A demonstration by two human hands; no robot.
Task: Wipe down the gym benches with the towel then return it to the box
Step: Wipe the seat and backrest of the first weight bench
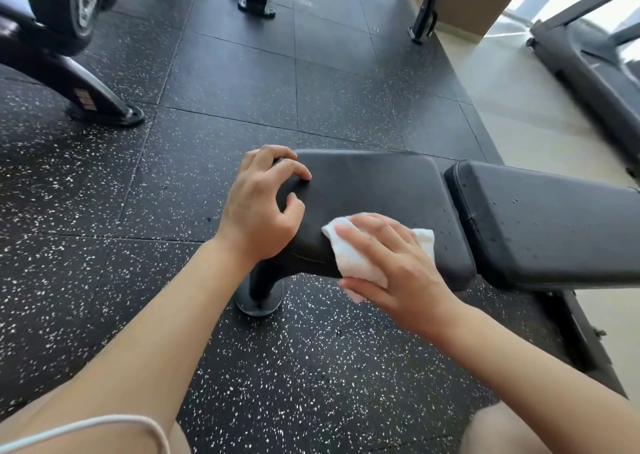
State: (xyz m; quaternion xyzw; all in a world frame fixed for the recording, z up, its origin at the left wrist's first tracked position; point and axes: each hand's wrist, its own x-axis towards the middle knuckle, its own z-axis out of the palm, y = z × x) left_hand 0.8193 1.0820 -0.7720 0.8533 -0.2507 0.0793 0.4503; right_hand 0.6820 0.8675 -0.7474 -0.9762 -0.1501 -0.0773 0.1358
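A black padded gym bench runs from the middle to the right edge: a seat pad (pixel 374 190) and a longer back pad (pixel 540 218) with small droplets on it. A folded white towel (pixel 349 256) lies over the near edge of the seat pad. My right hand (pixel 391 263) lies flat on the towel with straight fingers and presses it down. My left hand (pixel 266 204) rests on the seat pad's left end with curled fingers, fingertips on the pad. No box is in view.
Speckled black rubber floor tiles (pixel 225 72) surround the bench. The bench's round foot (pixel 258 297) stands near my knees. A weight machine with a plate (pixel 69 6) is at the far left, other equipment legs at the top, a treadmill (pixel 588 62) at the right.
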